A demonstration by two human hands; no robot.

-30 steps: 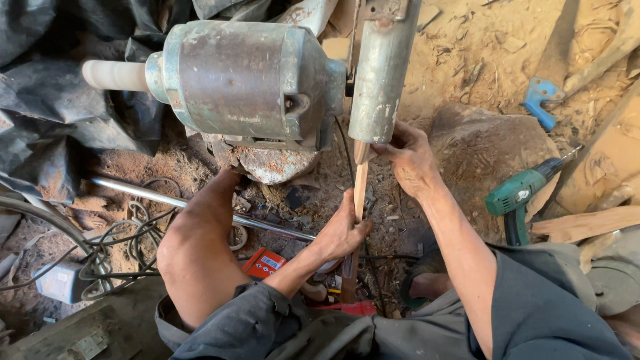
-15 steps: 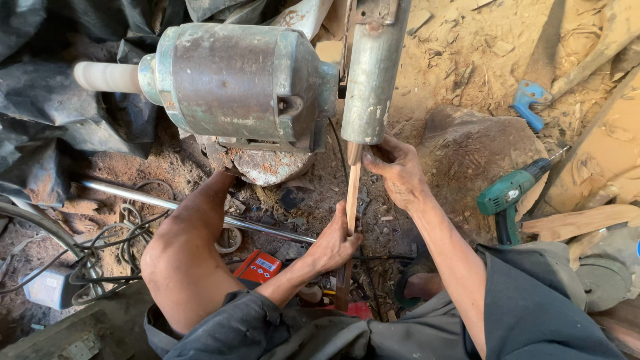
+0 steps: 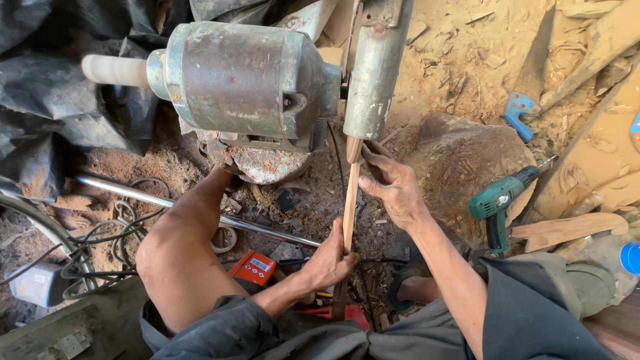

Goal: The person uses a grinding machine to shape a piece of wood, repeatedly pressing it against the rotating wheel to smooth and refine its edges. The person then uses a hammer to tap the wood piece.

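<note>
I see my left hand [image 3: 330, 260] closed around the wooden stick's [image 3: 349, 203] lower end, my right hand's [image 3: 393, 187] fingers [image 3: 373, 160] pinching its top just below the grinder's guard [image 3: 373, 73], beside the motor [image 3: 247, 80]

Left hand [image 3: 331, 259]: fingers curled shut in a grip, forearm reaching forward past the bare knee.
Right hand [image 3: 392, 183]: higher up, fingers bent, thumb pressing leftward, arm extended.

One motor [image 3: 247, 80], one wooden stick [image 3: 349, 200], one green drill [image 3: 500, 200].
</note>
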